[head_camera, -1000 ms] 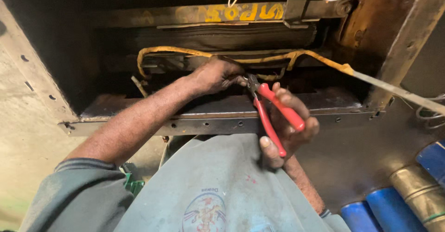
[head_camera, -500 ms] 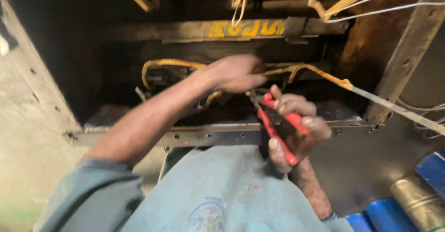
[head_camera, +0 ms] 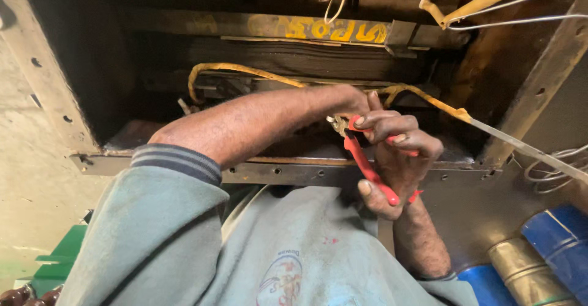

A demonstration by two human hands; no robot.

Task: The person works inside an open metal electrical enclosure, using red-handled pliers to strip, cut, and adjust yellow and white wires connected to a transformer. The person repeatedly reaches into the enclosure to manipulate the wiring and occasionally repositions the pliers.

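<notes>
The red-handled pliers (head_camera: 370, 165) sit just right of frame centre, handles running down toward 5 o'clock and the metal nose pointing up toward 11 o'clock. The right hand (head_camera: 395, 156) is wrapped around both handles: fingers curl over the upper handle, and the thumb presses the lower handle near its end. The right forearm rises from 6 o'clock, almost vertical. The nose of the pliers meets the left hand (head_camera: 346, 104), which lies directly at 11 o'clock from the tool. The left forearm crosses the view from the grey sleeve (head_camera: 153, 220) at 8 o'clock toward 2 o'clock, wrist extended into the opening of the metal frame (head_camera: 294, 172). The left fingers are hidden behind the wrist and the right hand, so whether they are spread or pinching cannot be determined. A yellow sleeved cable (head_camera: 245, 70) loops at 10 o'clock from the hands and continues behind them toward 3 o'clock. Blue cylinders (head_camera: 560, 242) and a brass-coloured cylinder (head_camera: 520, 272) lie at 4 o'clock, well apart from the hands.
</notes>
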